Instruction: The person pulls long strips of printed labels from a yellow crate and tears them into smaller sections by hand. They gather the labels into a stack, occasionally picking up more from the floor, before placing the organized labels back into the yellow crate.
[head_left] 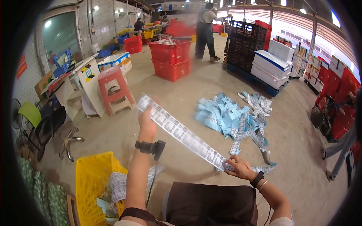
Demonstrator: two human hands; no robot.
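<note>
A long white strip of printed labels (184, 134) stretches diagonally between my hands. My left hand (148, 122) grips its upper end, with the fingers partly behind the strip. At its lower end my right hand (241, 167) pinches it, and more strip trails off to the right. Blue and white label strips (222, 115) lie in a heap on the floor ahead. A yellow basket (90, 188) at the lower left holds more printed strips (118, 184). Dark cloth (211, 201) covers my lap.
Ahead stand stacked red crates (171, 67); a red stool (115, 90) is at the left. A person (205, 32) walks beside black crates (245, 45) and white boxes (271, 66). Another person's leg (341, 143) shows at the right edge.
</note>
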